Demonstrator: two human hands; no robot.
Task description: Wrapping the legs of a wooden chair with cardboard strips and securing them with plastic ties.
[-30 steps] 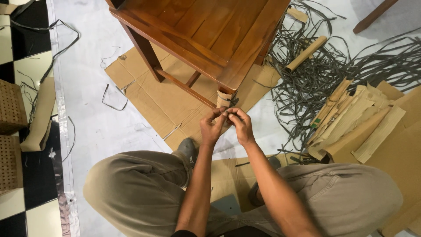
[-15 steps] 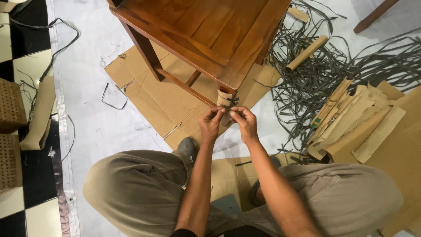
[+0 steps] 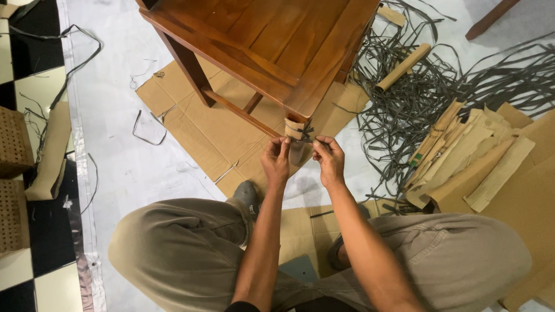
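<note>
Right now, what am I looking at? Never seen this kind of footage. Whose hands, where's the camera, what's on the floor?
There is no machine: one camera worn on a person's head looks down at their own bare hands. The person squats on the floor. The left hand and right hand pinch a dark strap around cardboard wrapping on the leg of a wooden chair. Flat cardboard sheets lie under it. To the right are a tangle of dark straps, a cardboard tube and corrugated cardboard strips.
</note>
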